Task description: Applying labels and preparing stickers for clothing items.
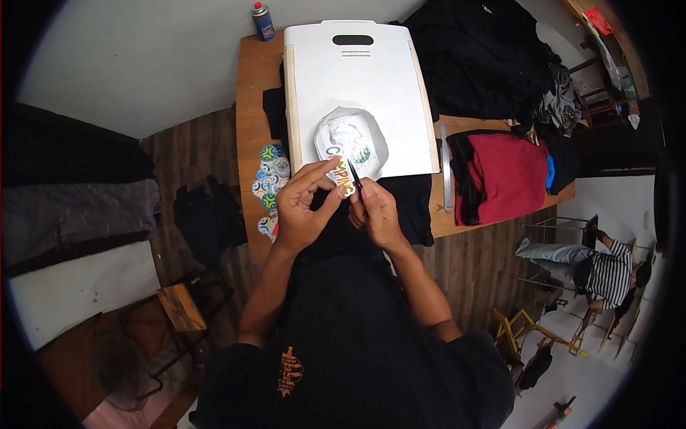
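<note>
My left hand pinches a narrow lettered patch between thumb and fingers. The colourful letters run along its length, and its far end lies over a white many-sided bowl. My right hand is closed round a small black pointed tool, which looks like snips. The tool's tip points away from me, right against the patch's edge. Inside the bowl lie a round green-and-blue patch and fine scraps. Several round patterned patches are heaped on the table left of my left hand.
Under the bowl is a white board with a slot handle, on a wooden table. A metal ruler, folded red cloth and black cloth pile are on the right. A spray can stands far left. Another person is at right.
</note>
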Motion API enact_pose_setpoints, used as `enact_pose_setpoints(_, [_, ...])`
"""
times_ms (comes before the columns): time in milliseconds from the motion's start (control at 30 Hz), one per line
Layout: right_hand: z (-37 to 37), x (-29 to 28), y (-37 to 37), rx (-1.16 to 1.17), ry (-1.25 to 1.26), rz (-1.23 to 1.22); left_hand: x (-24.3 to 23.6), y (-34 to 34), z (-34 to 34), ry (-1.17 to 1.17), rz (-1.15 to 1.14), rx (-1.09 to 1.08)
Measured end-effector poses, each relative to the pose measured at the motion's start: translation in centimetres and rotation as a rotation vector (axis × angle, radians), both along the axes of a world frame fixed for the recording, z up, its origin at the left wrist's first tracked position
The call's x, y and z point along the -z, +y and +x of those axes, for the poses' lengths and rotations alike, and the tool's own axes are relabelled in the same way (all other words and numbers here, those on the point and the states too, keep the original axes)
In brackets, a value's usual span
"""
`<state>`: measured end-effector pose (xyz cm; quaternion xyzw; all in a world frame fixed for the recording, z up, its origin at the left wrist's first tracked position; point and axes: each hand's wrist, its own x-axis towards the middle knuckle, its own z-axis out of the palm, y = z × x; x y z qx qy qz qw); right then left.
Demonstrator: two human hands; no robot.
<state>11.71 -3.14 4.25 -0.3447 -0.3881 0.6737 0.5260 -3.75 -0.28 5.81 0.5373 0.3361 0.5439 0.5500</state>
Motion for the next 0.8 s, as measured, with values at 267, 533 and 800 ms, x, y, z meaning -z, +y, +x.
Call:
enact_pose_setpoints(267, [0.17,-0.39,-0.14,-0.016,0.018,-0.014,0.19,0.05,-0.07,-0.040,0.016,0.051])
enact_pose_setpoints(533, [0.28,-0.61,-0.14,-0.027,-0.024,-0.009,0.42,0.05,-0.10,-0.026,0.031,0.059])
enact_pose_setpoints(800, [0.25,-0.92,-0.11,-0.027,-0.036,-0.006,0.50,0.10,-0.15,-0.035,0.028,0.079])
